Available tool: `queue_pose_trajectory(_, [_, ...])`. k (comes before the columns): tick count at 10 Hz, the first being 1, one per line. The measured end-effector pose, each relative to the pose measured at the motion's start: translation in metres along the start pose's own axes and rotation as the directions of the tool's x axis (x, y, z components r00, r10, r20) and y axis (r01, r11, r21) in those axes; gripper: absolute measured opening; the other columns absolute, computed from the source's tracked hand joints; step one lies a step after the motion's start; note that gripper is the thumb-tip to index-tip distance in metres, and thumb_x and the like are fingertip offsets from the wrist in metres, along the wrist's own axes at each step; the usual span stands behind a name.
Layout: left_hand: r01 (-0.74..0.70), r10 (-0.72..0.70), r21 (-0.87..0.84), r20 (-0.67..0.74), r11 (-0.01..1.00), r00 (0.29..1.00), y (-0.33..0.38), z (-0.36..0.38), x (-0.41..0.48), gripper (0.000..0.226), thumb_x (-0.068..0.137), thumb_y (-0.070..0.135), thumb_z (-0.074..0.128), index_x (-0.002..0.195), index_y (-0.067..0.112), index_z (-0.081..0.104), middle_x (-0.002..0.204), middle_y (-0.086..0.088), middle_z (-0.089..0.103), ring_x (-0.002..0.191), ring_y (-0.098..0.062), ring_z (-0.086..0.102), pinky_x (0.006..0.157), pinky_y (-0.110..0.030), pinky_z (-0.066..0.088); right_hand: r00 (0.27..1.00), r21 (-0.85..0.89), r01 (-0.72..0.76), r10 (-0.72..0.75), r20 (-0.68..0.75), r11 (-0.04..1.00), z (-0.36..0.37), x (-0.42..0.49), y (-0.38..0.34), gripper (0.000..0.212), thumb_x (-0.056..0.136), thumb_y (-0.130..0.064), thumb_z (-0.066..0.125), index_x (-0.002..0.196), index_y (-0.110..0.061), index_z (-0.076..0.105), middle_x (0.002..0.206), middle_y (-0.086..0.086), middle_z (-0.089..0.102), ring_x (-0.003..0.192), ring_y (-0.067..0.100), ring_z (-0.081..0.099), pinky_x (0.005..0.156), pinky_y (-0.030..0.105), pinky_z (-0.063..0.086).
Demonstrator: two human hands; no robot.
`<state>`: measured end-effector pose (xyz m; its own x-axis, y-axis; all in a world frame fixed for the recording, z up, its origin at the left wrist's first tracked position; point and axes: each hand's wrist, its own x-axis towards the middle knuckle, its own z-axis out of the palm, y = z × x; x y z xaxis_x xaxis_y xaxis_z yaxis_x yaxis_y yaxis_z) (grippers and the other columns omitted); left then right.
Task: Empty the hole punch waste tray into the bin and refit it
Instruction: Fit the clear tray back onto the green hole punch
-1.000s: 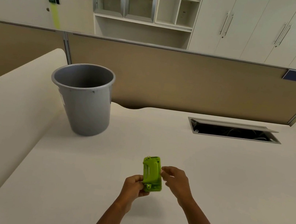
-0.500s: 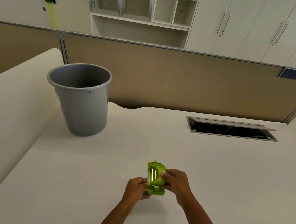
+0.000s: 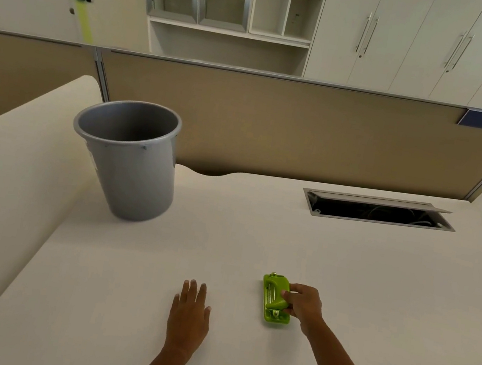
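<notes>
A lime-green hole punch (image 3: 273, 299) rests flat on the cream desk (image 3: 255, 247), near the front and right of centre. My right hand (image 3: 302, 305) grips its right side, fingers curled over the lever. My left hand (image 3: 189, 315) lies flat on the desk with fingers apart, well to the left of the punch and holding nothing. A grey bin (image 3: 130, 159) stands upright on the desk at the back left, its mouth open. The waste tray cannot be told apart from the punch's body.
An open cable hatch (image 3: 379, 210) is set into the desk at the back right. A tan partition (image 3: 273, 124) runs along the desk's far edge. A cream side panel (image 3: 8, 179) rises on the left.
Both hands held the punch up off the desk before. Now it lies flat on the desk further right, and my left hand has let go and rests on the surface.
</notes>
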<state>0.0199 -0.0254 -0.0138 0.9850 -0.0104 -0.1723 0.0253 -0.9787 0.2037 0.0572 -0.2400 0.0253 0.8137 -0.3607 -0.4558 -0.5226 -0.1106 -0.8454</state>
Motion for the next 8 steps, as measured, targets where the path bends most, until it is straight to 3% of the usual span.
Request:
queue_pose_trajectory(5, [-0.019, 0.020, 0.025, -0.038, 1.000, 0.999, -0.007, 0.010, 0.005, 0.055, 0.099, 0.031, 0.019, 0.147, 0.012, 0.000, 0.159, -0.007, 0.001, 0.146, -0.020, -0.002, 0.118, -0.032, 0.005, 0.999, 0.003, -0.031, 0.031, -0.023, 1.000, -0.002, 0.017, 0.005, 0.025, 0.082, 0.004, 0.061, 0.106, 0.009, 0.064, 0.088, 0.020, 0.060, 0.080, 0.031, 0.059, 0.064, 0.032, 0.052])
queue_pose_trajectory(6, [-0.025, 0.026, 0.037, -0.032, 0.999, 0.999, -0.010, 0.013, 0.007, 0.055, 0.099, 0.031, 0.018, 0.147, 0.012, -0.001, 0.159, -0.007, 0.000, 0.146, -0.021, -0.002, 0.119, -0.032, 0.005, 0.999, -0.056, -0.019, 0.017, -0.034, 0.998, -0.001, 0.016, 0.003, 0.027, 0.082, 0.001, 0.061, 0.107, 0.010, 0.064, 0.090, 0.022, 0.063, 0.084, 0.032, 0.061, 0.077, 0.045, 0.055])
queue_pose_trajectory(7, [-0.025, 0.026, 0.008, -0.089, 1.000, 0.996, -0.009, 0.010, 0.006, 0.053, 0.099, 0.032, 0.014, 0.146, 0.006, 0.013, 0.156, -0.015, 0.013, 0.145, -0.027, 0.014, 0.117, -0.035, 0.018, 0.995, -0.261, 0.052, -0.073, -0.074, 0.964, 0.003, 0.015, 0.003, 0.037, 0.087, -0.011, 0.058, 0.120, 0.003, 0.057, 0.116, 0.022, 0.063, 0.109, 0.034, 0.059, 0.097, 0.041, 0.047])
queue_pose_trajectory(8, [-0.111, 0.121, 0.061, -0.194, 0.992, 0.973, -0.008, -0.002, 0.000, 0.080, 0.097, 0.032, -0.004, 0.105, 0.001, 0.068, 0.111, -0.018, 0.069, 0.101, -0.029, 0.068, 0.075, -0.038, 0.058, 0.961, -0.457, 0.176, -0.253, -0.112, 0.872, 0.014, 0.002, 0.004, 0.046, 0.092, -0.021, 0.050, 0.134, -0.003, 0.044, 0.135, 0.018, 0.047, 0.126, 0.031, 0.045, 0.101, 0.037, 0.038])
